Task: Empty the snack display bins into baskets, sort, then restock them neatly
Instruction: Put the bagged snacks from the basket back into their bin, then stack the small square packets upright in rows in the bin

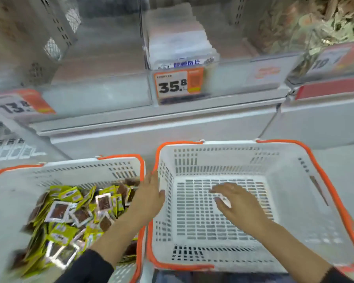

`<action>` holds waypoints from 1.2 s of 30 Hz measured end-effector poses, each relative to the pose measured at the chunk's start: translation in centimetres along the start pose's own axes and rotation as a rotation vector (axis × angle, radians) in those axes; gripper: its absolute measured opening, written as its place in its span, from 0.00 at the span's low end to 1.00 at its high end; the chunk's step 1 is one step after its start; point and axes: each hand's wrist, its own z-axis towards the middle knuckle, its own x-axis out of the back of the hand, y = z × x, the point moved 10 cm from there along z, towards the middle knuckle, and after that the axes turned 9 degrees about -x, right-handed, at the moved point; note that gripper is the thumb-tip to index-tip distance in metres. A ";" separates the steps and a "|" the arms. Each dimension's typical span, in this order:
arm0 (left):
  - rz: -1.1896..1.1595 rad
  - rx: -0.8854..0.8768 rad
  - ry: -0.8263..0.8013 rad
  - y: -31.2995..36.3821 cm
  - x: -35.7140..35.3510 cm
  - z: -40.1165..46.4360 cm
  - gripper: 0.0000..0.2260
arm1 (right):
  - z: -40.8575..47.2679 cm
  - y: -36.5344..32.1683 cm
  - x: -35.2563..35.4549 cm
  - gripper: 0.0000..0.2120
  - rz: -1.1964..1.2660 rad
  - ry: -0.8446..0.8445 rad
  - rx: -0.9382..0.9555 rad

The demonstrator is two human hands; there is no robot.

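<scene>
Two white baskets with orange rims stand side by side below me. The left basket (119,162) holds several yellow-green snack packets (70,213). The right basket (290,180) has nothing in it. My left hand (150,196) reaches forward with straight fingers and touches the right basket's left wall, thumb over the rim. My right hand (236,203) hovers inside the right basket above its slotted floor, fingers spread and holding nothing. Above, a clear display bin (102,64) stands bare, and the bin beside it holds a stack of white packets (180,37).
Price tags reading 35.8 (179,82) and 13.8 (18,105) hang on the bin fronts. A bin at the upper right (315,23) is full of loose pale snack packets. A white shelf ledge (151,127) runs below the bins.
</scene>
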 end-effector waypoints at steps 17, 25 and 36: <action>-0.695 0.032 0.114 10.0 -2.6 2.6 0.19 | -2.3 5.6 -3.7 0.37 -0.288 -0.038 -0.428; -0.301 0.427 0.039 -4.7 -3.9 -8.3 0.28 | -2.5 6.6 -3.7 0.36 -0.497 0.072 -0.452; -0.352 0.310 0.012 -3.7 -4.4 -5.8 0.25 | -2.5 7.0 0.5 0.42 -0.492 0.091 -0.526</action>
